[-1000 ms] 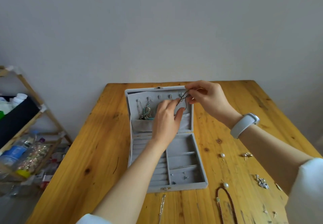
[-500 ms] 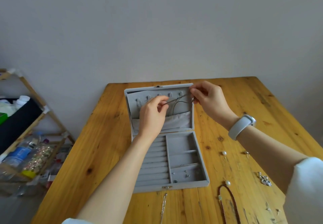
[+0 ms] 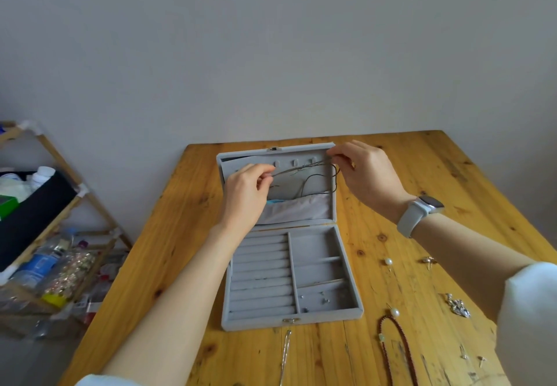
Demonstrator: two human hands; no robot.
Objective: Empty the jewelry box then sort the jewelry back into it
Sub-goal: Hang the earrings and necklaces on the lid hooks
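A grey jewelry box (image 3: 346,313) lies open on the wooden table (image 3: 156,265), its lid upright at the back. In front of the lid's hooks, my left hand (image 3: 245,192) and my right hand (image 3: 366,171) each pinch one end of a thin cord necklace (image 3: 304,168) stretched between them. Dark loops of the cord hang down toward the lid pocket (image 3: 301,209). A few small studs (image 3: 324,298) lie in the box's front right compartment. The ring rolls on the left side hold nothing.
Loose jewelry lies on the table right of the box: pearl pins (image 3: 388,262), a gold piece (image 3: 429,260), a silver cluster (image 3: 458,307), a brown bead necklace (image 3: 398,352). A silver chain (image 3: 284,352) lies before the box. A wooden rack (image 3: 45,235) with bottles stands at the left.
My hands have drawn apart, the left moving leftward, and the cord is pulled out taut between them. The green pendant seen in the lid earlier is hidden behind my left hand.
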